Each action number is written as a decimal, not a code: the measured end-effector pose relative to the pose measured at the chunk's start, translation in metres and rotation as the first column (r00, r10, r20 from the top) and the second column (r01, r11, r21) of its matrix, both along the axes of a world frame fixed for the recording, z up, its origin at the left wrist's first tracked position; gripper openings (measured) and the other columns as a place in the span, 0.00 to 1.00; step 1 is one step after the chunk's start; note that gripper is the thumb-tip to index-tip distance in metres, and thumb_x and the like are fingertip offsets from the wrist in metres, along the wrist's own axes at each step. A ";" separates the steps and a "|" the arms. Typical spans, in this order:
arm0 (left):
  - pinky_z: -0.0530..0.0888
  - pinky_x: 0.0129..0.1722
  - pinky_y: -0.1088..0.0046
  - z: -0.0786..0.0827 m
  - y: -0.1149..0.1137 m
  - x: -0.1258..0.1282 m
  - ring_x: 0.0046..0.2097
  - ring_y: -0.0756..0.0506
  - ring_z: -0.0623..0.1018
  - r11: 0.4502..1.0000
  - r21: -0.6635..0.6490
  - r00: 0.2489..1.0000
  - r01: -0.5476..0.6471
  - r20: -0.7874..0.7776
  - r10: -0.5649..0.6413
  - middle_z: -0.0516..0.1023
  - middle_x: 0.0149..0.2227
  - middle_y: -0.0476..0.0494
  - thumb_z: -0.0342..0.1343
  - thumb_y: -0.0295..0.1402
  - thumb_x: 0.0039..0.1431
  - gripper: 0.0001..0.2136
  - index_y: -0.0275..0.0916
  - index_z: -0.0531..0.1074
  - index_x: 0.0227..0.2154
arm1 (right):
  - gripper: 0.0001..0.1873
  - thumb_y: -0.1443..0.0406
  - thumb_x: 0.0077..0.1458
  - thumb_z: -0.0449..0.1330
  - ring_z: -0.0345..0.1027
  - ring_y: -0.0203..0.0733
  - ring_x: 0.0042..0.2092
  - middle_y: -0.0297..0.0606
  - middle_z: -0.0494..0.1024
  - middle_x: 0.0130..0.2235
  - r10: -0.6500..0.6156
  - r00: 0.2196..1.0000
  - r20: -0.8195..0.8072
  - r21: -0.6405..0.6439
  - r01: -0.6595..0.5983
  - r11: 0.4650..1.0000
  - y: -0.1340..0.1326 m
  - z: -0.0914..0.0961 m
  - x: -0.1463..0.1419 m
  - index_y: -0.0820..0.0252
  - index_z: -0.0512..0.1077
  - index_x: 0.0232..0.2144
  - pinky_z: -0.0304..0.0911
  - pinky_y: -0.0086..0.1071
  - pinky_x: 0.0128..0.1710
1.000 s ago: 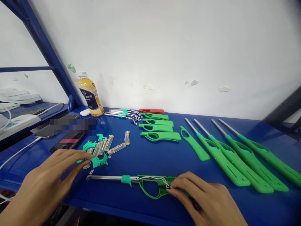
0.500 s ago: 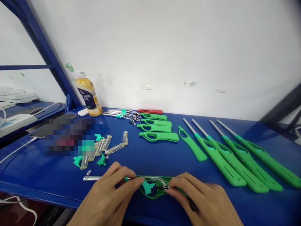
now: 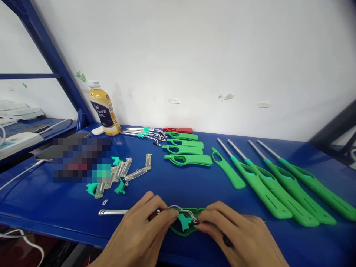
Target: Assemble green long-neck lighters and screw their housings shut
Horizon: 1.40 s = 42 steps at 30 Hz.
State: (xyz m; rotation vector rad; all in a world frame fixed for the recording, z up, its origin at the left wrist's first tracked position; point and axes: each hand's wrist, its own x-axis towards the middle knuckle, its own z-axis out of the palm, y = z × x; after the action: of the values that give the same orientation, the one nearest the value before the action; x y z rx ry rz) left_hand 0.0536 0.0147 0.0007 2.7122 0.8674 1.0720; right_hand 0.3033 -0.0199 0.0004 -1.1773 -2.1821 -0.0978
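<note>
A green lighter half-shell [image 3: 182,233] lies at the table's front with its inside showing. My left hand [image 3: 139,224] is closed, thumb and forefinger pinching the upper end of a teal trigger [image 3: 183,221] over the shell's loop. From under that hand a silver metal tube [image 3: 112,212] sticks out to the left. My right hand [image 3: 235,230] is closed round the shell's handle part, its fingertips at a small black piece [image 3: 196,221] where white wires [image 3: 185,210] end. Both palms hide much of the shell.
Left of centre lie clear fuel tanks [image 3: 136,174] and teal triggers [image 3: 120,188]. Green shells [image 3: 191,160], a red shell [image 3: 179,130] and wired metal tubes [image 3: 139,132] sit behind. Assembled green lighters [image 3: 261,193] lie right. A yellow bottle [image 3: 104,111] stands at the back left.
My left hand has slid right along the lighter, and the teal trigger has shifted right with it. More of the metal tube shows. My right hand has hardly moved.
</note>
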 end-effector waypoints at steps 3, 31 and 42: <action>0.72 0.37 0.72 0.000 0.000 0.001 0.35 0.47 0.71 1.000 -0.021 1.000 -0.005 0.013 0.005 0.76 0.36 0.46 0.50 0.15 0.70 0.14 0.38 0.74 0.48 | 0.20 0.55 0.79 0.49 0.79 0.30 0.26 0.26 0.82 0.34 0.009 1.000 -0.017 -0.020 -0.009 1.000 0.000 0.000 0.001 0.51 0.76 0.38 0.66 0.24 0.24; 0.74 0.37 0.74 -0.002 0.005 -0.001 0.37 0.49 0.73 1.000 -0.009 1.000 0.003 0.028 -0.003 0.78 0.42 0.43 0.48 0.13 0.70 0.21 0.39 0.78 0.53 | 0.20 0.56 0.79 0.50 0.79 0.31 0.27 0.29 0.83 0.34 0.010 0.999 -0.051 -0.022 -0.011 1.000 -0.002 0.004 0.002 0.52 0.78 0.38 0.68 0.22 0.27; 0.75 0.38 0.74 0.003 0.002 0.000 0.38 0.49 0.76 0.997 -0.073 1.000 -0.007 0.021 0.009 0.78 0.43 0.45 0.48 0.13 0.71 0.20 0.42 0.77 0.52 | 0.15 0.59 0.78 0.51 0.81 0.32 0.30 0.26 0.83 0.36 0.026 0.998 -0.055 -0.027 -0.028 0.999 -0.004 0.000 0.004 0.51 0.76 0.42 0.72 0.23 0.31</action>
State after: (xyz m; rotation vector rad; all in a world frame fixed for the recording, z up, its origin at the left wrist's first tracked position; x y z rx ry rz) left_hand 0.0534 0.0167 0.0036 2.6353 0.8967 1.0469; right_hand 0.3072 -0.0243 0.0002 -1.1523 -2.1573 -0.0244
